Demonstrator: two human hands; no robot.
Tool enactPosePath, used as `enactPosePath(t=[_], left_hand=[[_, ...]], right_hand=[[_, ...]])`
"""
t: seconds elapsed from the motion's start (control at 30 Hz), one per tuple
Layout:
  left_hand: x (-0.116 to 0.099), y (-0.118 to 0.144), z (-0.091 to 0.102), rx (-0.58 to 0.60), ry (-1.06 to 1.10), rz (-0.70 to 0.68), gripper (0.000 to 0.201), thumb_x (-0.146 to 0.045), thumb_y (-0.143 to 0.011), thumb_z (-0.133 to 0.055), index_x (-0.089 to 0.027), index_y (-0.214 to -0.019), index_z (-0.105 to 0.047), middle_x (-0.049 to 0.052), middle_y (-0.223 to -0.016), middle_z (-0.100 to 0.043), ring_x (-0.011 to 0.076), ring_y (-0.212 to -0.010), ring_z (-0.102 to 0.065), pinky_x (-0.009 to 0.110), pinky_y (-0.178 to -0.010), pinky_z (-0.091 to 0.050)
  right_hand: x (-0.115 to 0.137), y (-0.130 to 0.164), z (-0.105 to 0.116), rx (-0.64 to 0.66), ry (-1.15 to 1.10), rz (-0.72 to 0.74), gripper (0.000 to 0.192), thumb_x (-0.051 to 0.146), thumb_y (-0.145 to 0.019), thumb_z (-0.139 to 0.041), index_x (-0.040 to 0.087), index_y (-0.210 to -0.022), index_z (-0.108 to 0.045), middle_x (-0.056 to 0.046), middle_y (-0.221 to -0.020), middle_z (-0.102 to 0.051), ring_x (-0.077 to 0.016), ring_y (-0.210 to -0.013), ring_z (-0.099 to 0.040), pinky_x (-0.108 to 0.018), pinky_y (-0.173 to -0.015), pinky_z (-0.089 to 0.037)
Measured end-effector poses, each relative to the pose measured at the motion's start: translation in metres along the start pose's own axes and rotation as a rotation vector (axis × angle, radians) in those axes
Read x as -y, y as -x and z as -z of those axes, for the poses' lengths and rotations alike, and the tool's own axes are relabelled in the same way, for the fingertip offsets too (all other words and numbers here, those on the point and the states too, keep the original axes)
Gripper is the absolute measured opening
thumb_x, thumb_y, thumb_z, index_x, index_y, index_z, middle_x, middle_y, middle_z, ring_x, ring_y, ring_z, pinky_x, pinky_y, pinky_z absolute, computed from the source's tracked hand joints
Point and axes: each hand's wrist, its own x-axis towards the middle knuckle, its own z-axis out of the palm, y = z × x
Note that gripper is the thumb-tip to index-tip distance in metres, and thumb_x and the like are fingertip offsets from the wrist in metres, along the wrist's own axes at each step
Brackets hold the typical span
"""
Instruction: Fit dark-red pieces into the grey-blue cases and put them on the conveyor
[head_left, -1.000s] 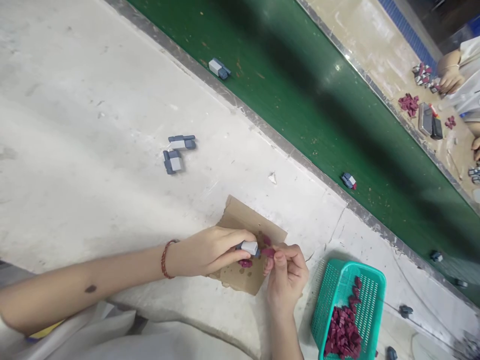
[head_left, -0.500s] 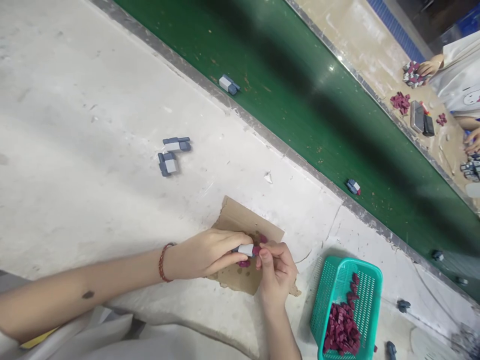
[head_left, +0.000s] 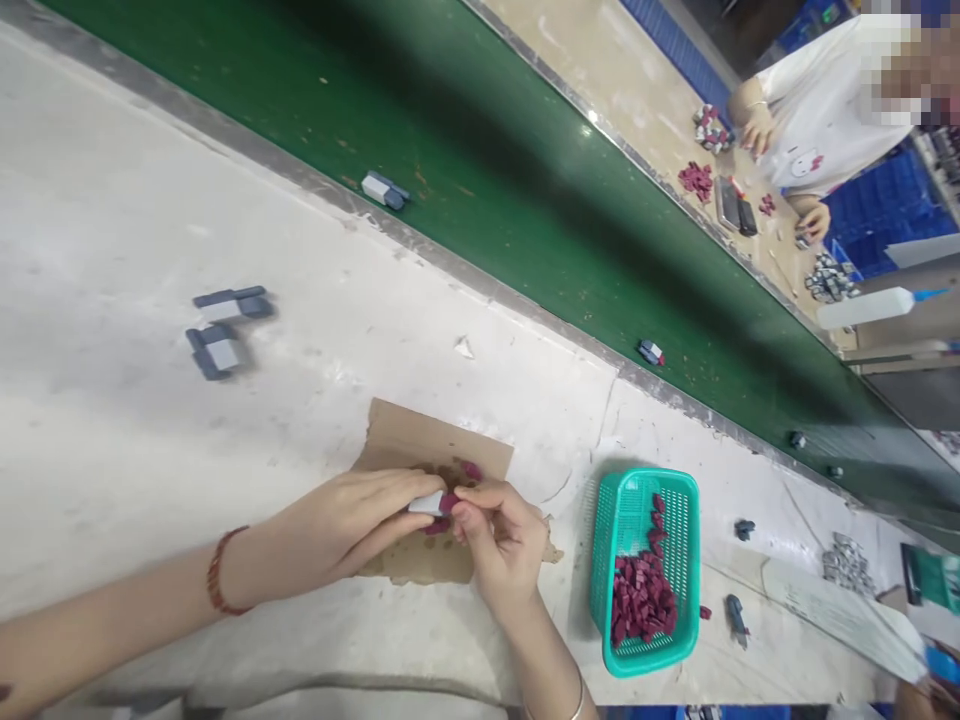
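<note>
My left hand (head_left: 360, 520) is closed, thumb and fingers pinching a small grey-and-white plastic part (head_left: 427, 503) above a torn piece of cardboard (head_left: 442, 440). My right hand (head_left: 506, 540) is closed too; its thumb and forefinger grip a small maroon piece (head_left: 448, 503) against the right end of that part. Fingertips hide the exact joint. Other maroon pieces (head_left: 471, 469) lie on the stained cardboard, some just under the hands. To the right stands a green plastic basket (head_left: 694, 560) holding many loose maroon pieces (head_left: 641, 600).
Two grey-and-white parts (head_left: 217, 350) lie on the white table at left. A green conveyor belt (head_left: 480, 210) carries several similar parts (head_left: 385, 190). Across it, a co-worker's hands (head_left: 759, 130) are among small pieces. A white bottle with a blue tip (head_left: 870, 307) is far right.
The camera view has swung rightward, so the table and belt appear farther left and more of the co-worker shows. Both hands keep their hold on the part and the maroon piece.
</note>
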Motion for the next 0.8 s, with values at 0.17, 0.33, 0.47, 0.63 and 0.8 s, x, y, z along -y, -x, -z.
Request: enactPosePath(t=[0.17, 0.33, 0.47, 0.63, 0.8], left_hand=[[0.000, -0.012, 0.004, 0.041, -0.016, -0.118, 0.027, -0.024, -0.102, -0.036, -0.019, -0.111, -0.061, 0.004, -0.099, -0.072, 0.0175, -0.087, -0.068, 0.024, -0.079, -0.052], [0.016, -0.056, 0.026, -0.021, -0.009, -0.002, 0.026, -0.031, -0.099, -0.041, -0.020, -0.107, -0.064, 0.006, -0.099, -0.067, 0.0204, -0.088, -0.063, 0.028, -0.076, -0.050], [0.044, -0.110, 0.043, -0.101, -0.056, 0.156, 0.027, -0.040, -0.094, -0.049, -0.020, -0.103, -0.064, 0.007, -0.099, -0.068, 0.0247, -0.088, -0.062, 0.033, -0.078, -0.048], [0.075, -0.177, 0.041, -0.142, -0.252, 0.115, 0.026, -0.024, -0.093, -0.046, -0.011, -0.108, -0.062, 0.014, -0.111, -0.066, 0.0294, -0.105, -0.056, 0.042, -0.095, -0.043], [0.094, -0.212, 0.037, -0.176, -0.361, 0.152, 0.024, -0.014, -0.092, -0.045, -0.008, -0.108, -0.061, 0.017, -0.113, -0.064, 0.0299, -0.110, -0.052, 0.043, -0.099, -0.041]], right_hand=[[0.016, 0.005, 0.022, -0.016, 0.198, 0.187, 0.015, 0.028, -0.091, -0.061, 0.020, -0.086, -0.073, -0.003, -0.074, -0.073, -0.0160, -0.066, -0.067, -0.026, -0.060, -0.053], [0.019, 0.038, 0.106, -0.401, 0.605, 0.226, 0.017, 0.021, -0.092, -0.055, 0.022, -0.085, -0.071, -0.004, -0.080, -0.070, -0.0192, -0.077, -0.066, -0.030, -0.068, -0.052], [0.007, 0.064, 0.165, -0.307, 0.919, -0.094, 0.017, 0.032, -0.087, -0.055, 0.022, -0.090, -0.070, -0.008, -0.090, -0.072, -0.0259, -0.089, -0.067, -0.038, -0.078, -0.052], [-0.014, 0.070, 0.181, -0.086, 0.969, -0.213, 0.022, 0.032, -0.083, -0.050, 0.025, -0.084, -0.071, -0.006, -0.084, -0.074, -0.0266, -0.083, -0.069, -0.038, -0.074, -0.054], [-0.018, 0.060, 0.191, -0.012, 0.928, -0.215, 0.020, 0.036, -0.080, -0.054, 0.027, -0.084, -0.072, -0.005, -0.081, -0.074, -0.0248, -0.072, -0.070, -0.033, -0.064, -0.054]])
